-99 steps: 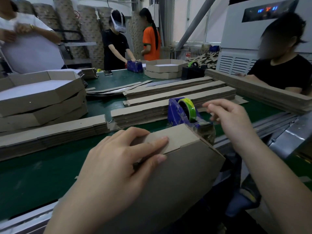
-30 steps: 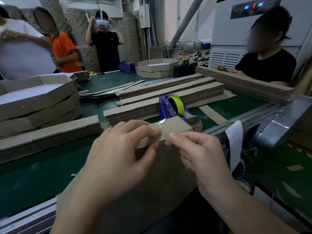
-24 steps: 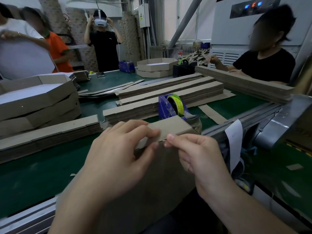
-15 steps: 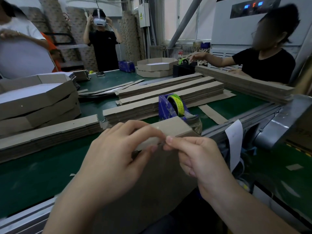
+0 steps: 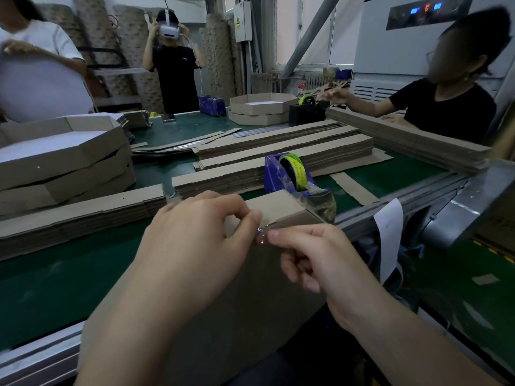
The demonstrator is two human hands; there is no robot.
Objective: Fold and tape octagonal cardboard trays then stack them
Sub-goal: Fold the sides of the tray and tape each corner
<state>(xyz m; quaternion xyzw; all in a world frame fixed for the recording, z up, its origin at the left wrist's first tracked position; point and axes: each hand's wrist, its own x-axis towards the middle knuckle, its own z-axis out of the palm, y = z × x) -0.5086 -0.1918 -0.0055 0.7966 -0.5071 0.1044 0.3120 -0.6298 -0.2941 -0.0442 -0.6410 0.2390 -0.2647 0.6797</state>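
Note:
A brown cardboard tray (image 5: 267, 277) leans against the near table edge, its folded top flap (image 5: 276, 208) facing up. My left hand (image 5: 195, 238) grips that flap, fingers curled over its edge. My right hand (image 5: 315, 256) pinches a piece of clear tape (image 5: 260, 236) on the fold, fingertips meeting my left thumb. Just behind the flap stands a blue tape dispenser (image 5: 289, 176) with a green and yellow roll. Finished octagonal trays (image 5: 64, 160) are stacked at the left.
Piles of flat cardboard strips (image 5: 278, 151) lie across the green table (image 5: 55, 280). More strips (image 5: 78, 213) lie at the near left. Two trays (image 5: 262, 107) and a black dispenser (image 5: 306, 111) stand at the far end. Three other people stand or sit around the table.
My right hand came from the dispenser with tape to the flap and pressed it along the fold toward my left thumb. The seated person at right stretched an arm out.

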